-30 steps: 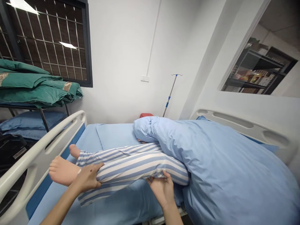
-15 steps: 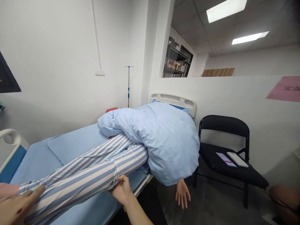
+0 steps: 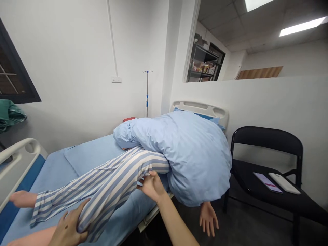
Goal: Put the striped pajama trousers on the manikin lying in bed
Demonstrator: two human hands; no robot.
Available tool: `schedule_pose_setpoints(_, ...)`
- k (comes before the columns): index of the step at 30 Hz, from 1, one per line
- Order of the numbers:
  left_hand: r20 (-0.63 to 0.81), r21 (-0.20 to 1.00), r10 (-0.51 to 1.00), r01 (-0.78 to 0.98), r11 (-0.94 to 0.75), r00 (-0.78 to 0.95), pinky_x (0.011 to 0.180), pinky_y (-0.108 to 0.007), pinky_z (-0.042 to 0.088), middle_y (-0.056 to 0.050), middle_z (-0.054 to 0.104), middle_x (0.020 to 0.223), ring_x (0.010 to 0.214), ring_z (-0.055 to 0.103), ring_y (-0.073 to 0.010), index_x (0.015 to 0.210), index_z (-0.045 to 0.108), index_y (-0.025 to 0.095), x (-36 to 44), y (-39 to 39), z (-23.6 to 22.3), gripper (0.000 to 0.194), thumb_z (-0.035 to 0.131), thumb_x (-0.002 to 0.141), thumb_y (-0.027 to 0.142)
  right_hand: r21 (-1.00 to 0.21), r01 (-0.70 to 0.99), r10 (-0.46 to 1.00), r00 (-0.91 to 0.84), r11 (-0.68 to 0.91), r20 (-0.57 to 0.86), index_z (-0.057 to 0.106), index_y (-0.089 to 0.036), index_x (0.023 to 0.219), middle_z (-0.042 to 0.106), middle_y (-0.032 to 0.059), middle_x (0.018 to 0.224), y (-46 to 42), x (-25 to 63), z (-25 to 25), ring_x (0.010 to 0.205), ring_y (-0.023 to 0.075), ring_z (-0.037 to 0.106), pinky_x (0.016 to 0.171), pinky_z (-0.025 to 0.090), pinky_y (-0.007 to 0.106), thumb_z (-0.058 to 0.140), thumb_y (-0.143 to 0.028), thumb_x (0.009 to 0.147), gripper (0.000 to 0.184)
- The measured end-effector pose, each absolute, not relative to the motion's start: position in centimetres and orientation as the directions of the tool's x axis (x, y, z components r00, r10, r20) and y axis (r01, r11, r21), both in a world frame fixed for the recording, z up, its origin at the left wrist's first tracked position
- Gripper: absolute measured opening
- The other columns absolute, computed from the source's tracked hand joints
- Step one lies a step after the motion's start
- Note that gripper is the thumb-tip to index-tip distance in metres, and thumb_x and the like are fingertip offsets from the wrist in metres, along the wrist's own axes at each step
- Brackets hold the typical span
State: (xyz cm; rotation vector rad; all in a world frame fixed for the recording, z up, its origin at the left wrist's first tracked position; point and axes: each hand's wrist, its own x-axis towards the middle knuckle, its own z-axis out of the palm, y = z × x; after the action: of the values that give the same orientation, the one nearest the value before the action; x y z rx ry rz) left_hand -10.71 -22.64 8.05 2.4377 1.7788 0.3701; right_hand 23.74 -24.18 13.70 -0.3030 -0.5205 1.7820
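Note:
A manikin-like figure in blue-and-white striped trousers [image 3: 120, 177] lies on the bed, its upper body covered by a light blue quilt [image 3: 184, 147]. My left hand [image 3: 70, 222] is wrapped round the near trouser leg low on the shin. At the bent knee, my right hand [image 3: 153, 186] grips the same leg from the near side, some fingers hidden beneath it. One bare foot [image 3: 24, 199] rests by the bed's end; another bare lower leg [image 3: 33, 237] shows at the bottom left. From under the quilt a limp manikin hand [image 3: 208, 218] hangs over the bed's edge.
A black folding chair [image 3: 266, 136] holding two phones [image 3: 284, 183] stands right of the bed. Pale boards close the bed at its head [image 3: 202, 106] and foot [image 3: 23, 150]. Behind it rises a drip stand [image 3: 147, 92]. Green cloth [image 3: 11, 114] lies at the far left.
The near leg is now more bent, its knee raised. My left hand has shifted right along with the lower leg, and my right hand has moved up and right with the knee. The view has swung left.

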Motion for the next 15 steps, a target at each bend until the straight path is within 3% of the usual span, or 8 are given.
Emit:
schedule_pose_setpoints(3,0.14,0.241,0.964,0.936,-0.256,0.228,0.095,-0.04,0.034,-0.004,0.061,0.112,0.106,0.053,-0.0274,0.125,0.04,0.024,-7.8,-22.6,6.9,0.063,0.049,0.062,0.029,-0.552,-0.814,0.968,-0.246,-0.178,0.051,0.06,-0.022,0.089,0.063,0.003,0.089,-23.9,25.0,15.0,0.091,0.0217,0.052,0.075,0.037,0.036,0.054,-0.036,0.064,0.029)
schedule_pose_setpoints(10,0.047,0.415,0.98,0.889,-0.194,0.192,0.067,-0.027,0.042,-0.003,0.064,0.09,0.083,0.06,-0.0216,0.113,0.039,0.022,-3.6,-22.2,3.6,0.044,0.04,0.07,0.027,-0.598,-0.783,0.972,-0.235,-0.172,0.029,0.059,-0.021,0.092,0.063,0.0026,0.089,-24.0,25.2,15.4,0.089,0.0205,0.052,0.073,0.037,0.032,0.055,-0.036,0.064,0.032)
schedule_pose_setpoints(15,0.055,0.314,0.968,0.916,-0.248,0.243,0.063,-0.024,0.039,0.001,0.063,0.074,0.073,0.059,-0.0191,0.093,0.047,0.024,-4.7,-22.4,4.7,0.024,0.04,0.069,0.024,-0.599,-0.784,0.977,-0.213,-0.162,0.015,0.059,-0.021,0.091,0.063,0.002,0.086,-24.0,25.0,15.3,0.085,0.0197,0.053,0.072,0.037,0.033,0.056,-0.036,0.063,0.032)
